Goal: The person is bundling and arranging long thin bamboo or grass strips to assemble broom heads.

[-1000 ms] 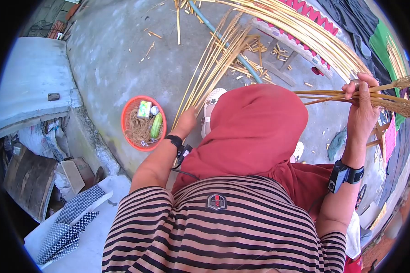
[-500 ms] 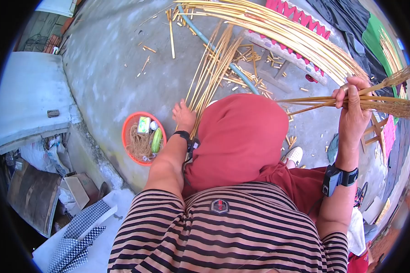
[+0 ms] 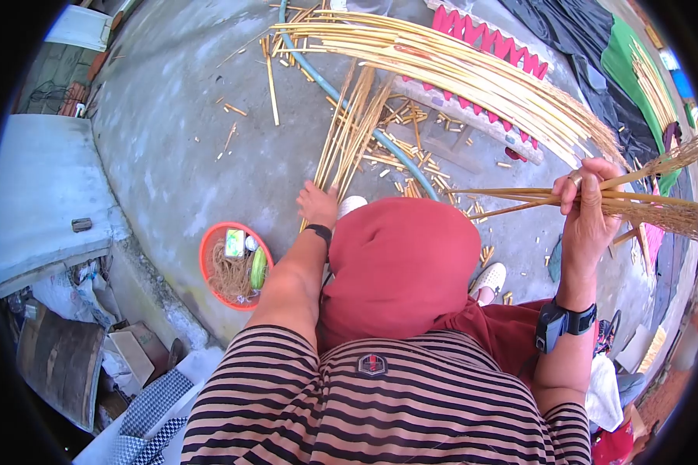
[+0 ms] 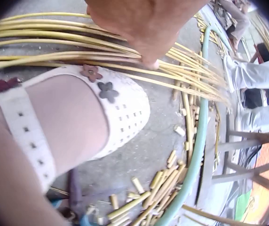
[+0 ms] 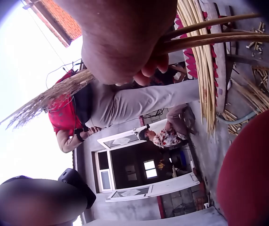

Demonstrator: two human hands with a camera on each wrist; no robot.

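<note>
In the head view my right hand (image 3: 589, 209) grips a few dry reed stalks (image 3: 512, 191), raised at the right. Their bushy heads (image 3: 667, 213) stick out to the right beyond the fist; the thin ends point left, over the knee. My left hand (image 3: 318, 203) reaches down beside the left foot, fingers extended over a fanned bundle of stalks (image 3: 349, 139) on the ground. In the left wrist view the thumb tip of this hand (image 4: 139, 28) lies right at the bundle (image 4: 54, 35); its other fingers are mostly hidden.
A long pile of stalks (image 3: 442, 58) lies across a pink-trimmed bench. A blue-green hose (image 3: 310, 71) and many cut pieces (image 3: 419, 163) are on the concrete. An orange basket (image 3: 205, 263) with fibre and a green gourd sits left. Other people (image 5: 144, 103) appear in the right wrist view.
My left hand lifted with spread fingers, then came down over the bundle farther forward. The right hand keeps hold of its stalks. The head view has shifted, so the ground scene sits lower.
</note>
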